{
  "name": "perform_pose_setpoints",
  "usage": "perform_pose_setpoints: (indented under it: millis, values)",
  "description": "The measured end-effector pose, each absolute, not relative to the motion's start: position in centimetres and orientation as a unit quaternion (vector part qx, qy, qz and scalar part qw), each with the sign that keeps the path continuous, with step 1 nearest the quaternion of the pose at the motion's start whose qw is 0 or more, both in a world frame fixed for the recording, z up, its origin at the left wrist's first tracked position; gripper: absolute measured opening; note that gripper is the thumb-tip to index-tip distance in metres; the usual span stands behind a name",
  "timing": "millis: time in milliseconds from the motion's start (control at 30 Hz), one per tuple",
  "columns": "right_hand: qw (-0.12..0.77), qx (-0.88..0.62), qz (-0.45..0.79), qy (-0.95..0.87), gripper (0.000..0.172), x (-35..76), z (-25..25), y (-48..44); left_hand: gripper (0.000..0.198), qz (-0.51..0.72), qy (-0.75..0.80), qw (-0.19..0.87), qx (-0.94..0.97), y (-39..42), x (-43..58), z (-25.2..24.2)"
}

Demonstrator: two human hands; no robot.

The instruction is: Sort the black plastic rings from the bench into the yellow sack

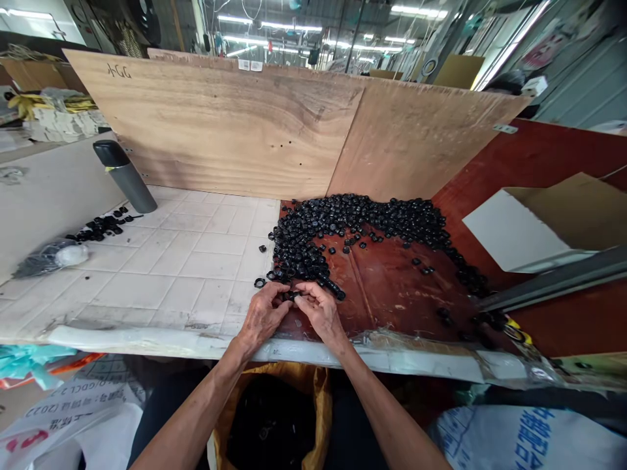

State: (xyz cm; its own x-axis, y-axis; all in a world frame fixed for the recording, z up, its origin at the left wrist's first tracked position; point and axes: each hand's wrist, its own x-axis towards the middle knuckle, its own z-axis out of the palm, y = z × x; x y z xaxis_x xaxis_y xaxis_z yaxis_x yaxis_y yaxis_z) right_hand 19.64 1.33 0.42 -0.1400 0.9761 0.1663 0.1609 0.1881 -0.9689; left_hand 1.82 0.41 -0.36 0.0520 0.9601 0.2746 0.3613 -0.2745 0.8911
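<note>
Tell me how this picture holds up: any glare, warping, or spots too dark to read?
In the head view, overhead tube lights glare white; the grey bottle slants, likely from wide-angle warping; the heap of black parts glints but merges into dark clumps; the yellow bag is nearly black inside; the left hand and right hand look fairly clear, but the small black piece between them lacks detail.

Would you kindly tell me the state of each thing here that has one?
Left hand: fingers closed on a black piece
Right hand: fingers closed there too
Black heap: loose, spread out
Bottle: capped
Cardboard box: open
Yellow bag: open, dark inside
Ceiling lights: lit
</note>
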Motion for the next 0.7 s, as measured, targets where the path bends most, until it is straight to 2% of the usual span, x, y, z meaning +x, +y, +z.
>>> perform_pose_setpoints:
  millis: [133, 300, 533, 700]
  values:
    - [0.513, -0.425, 0.393, -0.634, 0.018, 19.77, 0.5, 1.19, 0.029, 0.479, 0.526, 0.4, 0.578, 0.21, 2.14, -0.01]
    - [0.503, -0.417, 0.366, -0.663, 0.014, 19.65, 0.3, 1.45, 0.027, 0.512, 0.478, 0.426, 0.573, 0.18, 2.31, -0.04]
    - [0.516, -0.424, 0.371, -0.645, 0.013, 19.62, 0.3, 1.49, 0.016, 0.544, 0.425, 0.365, 0.624, 0.19, 2.05, -0.11]
    - [0.49, -0.444, 0.398, -0.636, 0.017, 19.56, 0.49, 1.25, 0.013, 0.544, 0.416, 0.295, 0.667, 0.17, 1.82, 0.07]
